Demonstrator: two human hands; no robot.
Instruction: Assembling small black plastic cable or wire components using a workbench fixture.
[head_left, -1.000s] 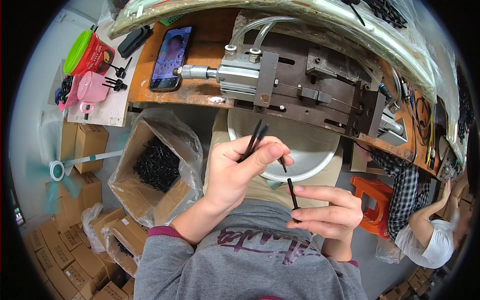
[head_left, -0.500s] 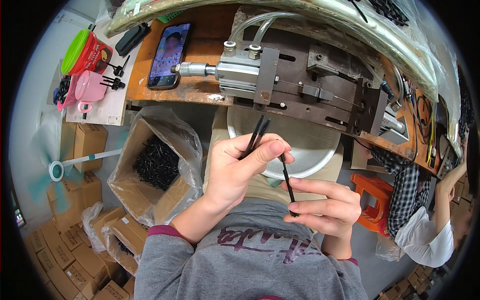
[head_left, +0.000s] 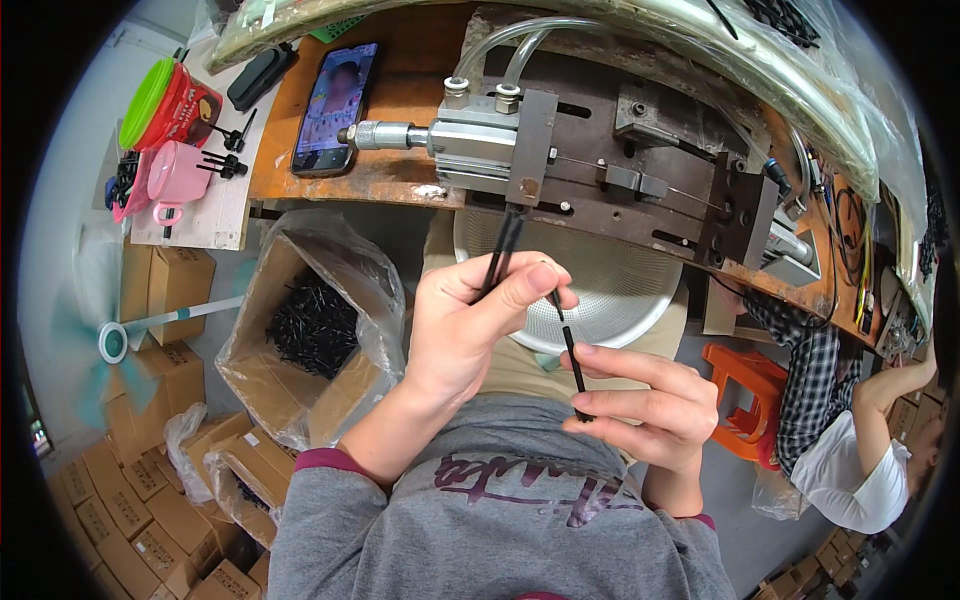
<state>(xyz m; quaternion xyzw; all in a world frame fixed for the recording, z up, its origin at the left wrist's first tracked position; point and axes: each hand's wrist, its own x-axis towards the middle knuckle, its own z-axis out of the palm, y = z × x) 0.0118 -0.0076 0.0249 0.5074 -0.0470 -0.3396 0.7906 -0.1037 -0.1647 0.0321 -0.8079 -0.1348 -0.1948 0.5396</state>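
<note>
My left hand (head_left: 470, 320) is closed around several thin black rods (head_left: 505, 245) that stick up past its fingers. Between its thumb and fingertip it also pinches a thinner black piece (head_left: 559, 306) pointing down. A slim black rod (head_left: 574, 362) with a wider lower end is gripped by the fingers of my right hand (head_left: 650, 405). The upper end of this rod lies right by the tip of the thinner piece; whether they touch, I cannot tell. Both hands are above my lap, in front of a white perforated basin (head_left: 625, 300).
A metal clamping fixture (head_left: 600, 170) with an air cylinder (head_left: 475, 150) stands on the wooden bench, near a phone (head_left: 335, 105). To the left, a lined carton (head_left: 250, 345) holds black pieces (head_left: 312, 325), beside a fan (head_left: 112, 342). Another person (head_left: 850, 460) sits right, by an orange stool (head_left: 735, 400).
The left hand has tilted slightly, and its rods now reach up to the fixture's edge. The right hand's rod has shifted a little up and left.
</note>
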